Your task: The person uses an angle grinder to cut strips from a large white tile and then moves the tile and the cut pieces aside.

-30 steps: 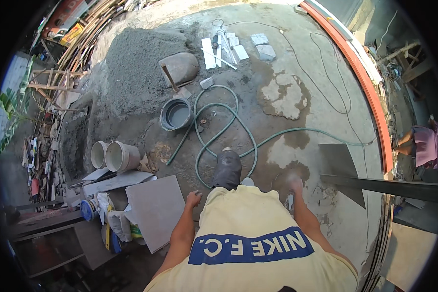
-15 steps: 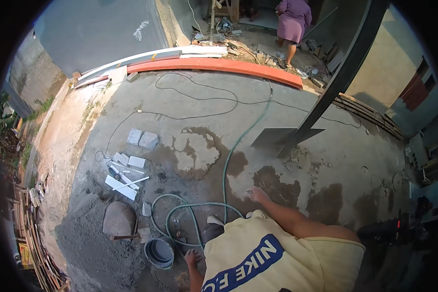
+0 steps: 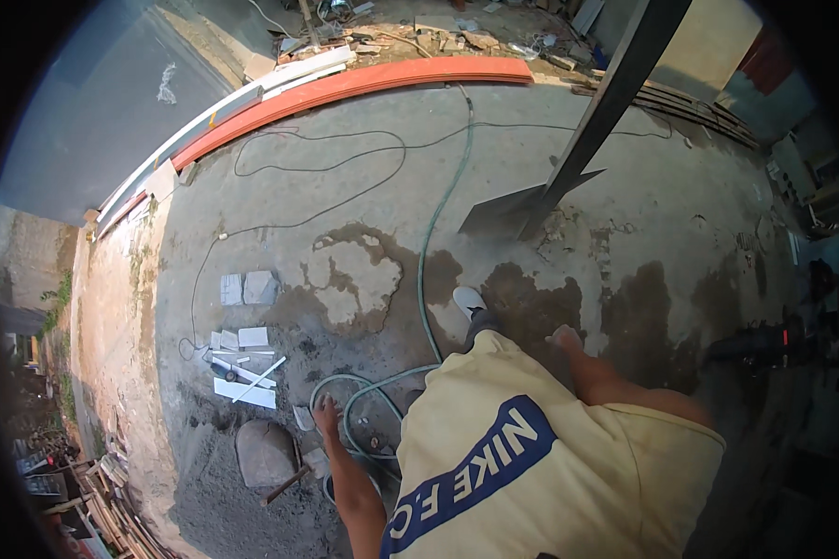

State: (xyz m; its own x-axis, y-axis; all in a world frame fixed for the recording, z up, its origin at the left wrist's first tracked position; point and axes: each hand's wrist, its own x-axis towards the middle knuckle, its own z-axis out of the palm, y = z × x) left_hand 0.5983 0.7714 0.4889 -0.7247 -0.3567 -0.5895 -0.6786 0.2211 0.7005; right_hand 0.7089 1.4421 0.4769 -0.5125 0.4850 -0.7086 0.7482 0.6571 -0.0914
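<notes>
My left hand (image 3: 325, 412) hangs loosely open over the green hose loops (image 3: 364, 387), beside a small pale block (image 3: 303, 419). Below it, a dark bucket (image 3: 340, 489) is mostly hidden by my arm. My right hand (image 3: 565, 338) hangs with loose fingers, holding nothing visible, above wet concrete. My shod foot (image 3: 468, 300) steps beside the hose. Left of my left hand, a shovel (image 3: 263, 452) with a wooden handle rests on a grey sand pile (image 3: 205, 503). Cut white tile pieces (image 3: 244, 393) and grey slabs (image 3: 259, 287) lie above it.
Red planks (image 3: 364, 88) and white boards edge the concrete at the top. A dark steel post (image 3: 606, 102) with a grey sheet (image 3: 494, 212) stands upper right. A thin cable (image 3: 326, 168) crosses the floor. Stacked wood lies at lower left; debris lies along the top.
The view has swung round, bringing the red planks across the top. My foot has stepped forward beside the hose. The person in purple seen earlier is out of view.
</notes>
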